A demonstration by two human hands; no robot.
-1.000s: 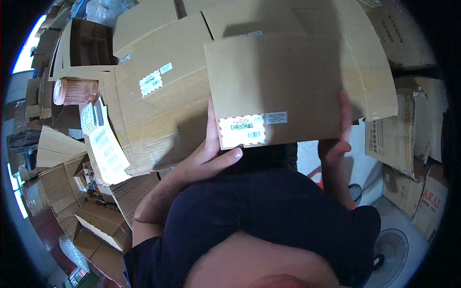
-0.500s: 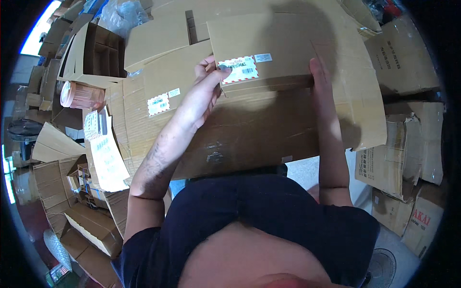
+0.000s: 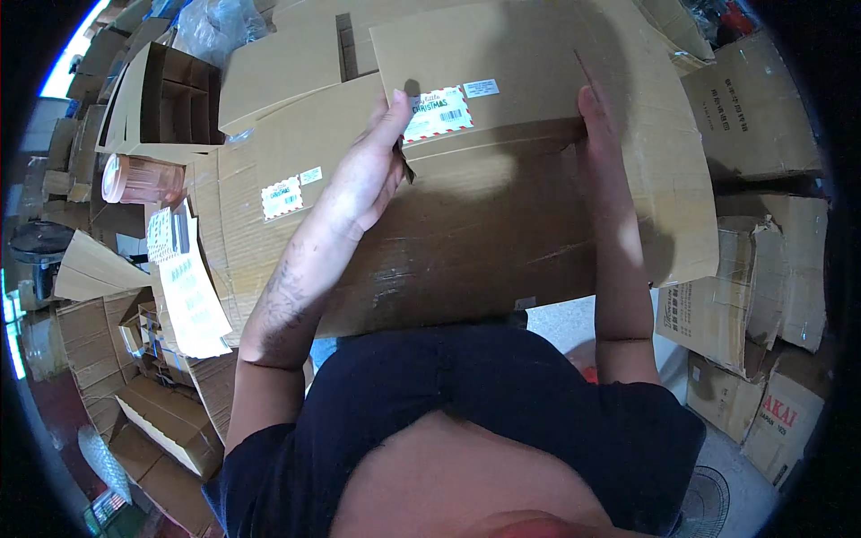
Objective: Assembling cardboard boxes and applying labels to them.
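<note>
A flat brown cardboard box (image 3: 520, 85) lies in front of me on a big cardboard surface. On its near left corner is a white label with a red striped border (image 3: 439, 114), with a small white sticker (image 3: 482, 88) beside it. My left hand (image 3: 381, 134) grips the box's left edge, thumb up beside the label and fingers mostly hidden. At the opposite edge, my right hand (image 3: 598, 121) holds the right side, its thumb upright and its other fingers largely out of sight. Left of my left hand sits another brown box (image 3: 314, 134) with a similar label (image 3: 282, 198).
A divided carton (image 3: 184, 94), a pink translucent jar (image 3: 143, 179) and label sheets (image 3: 193, 296) are on the left. Clear plastic wrap (image 3: 220, 31) lies at the far left. Stacked cartons (image 3: 758, 108) stand on the right, and a fan (image 3: 704, 502) is at lower right.
My left thumb has lifted off the striped label to the box's left edge. The whole view has shifted slightly; my right hand stays at the right edge.
</note>
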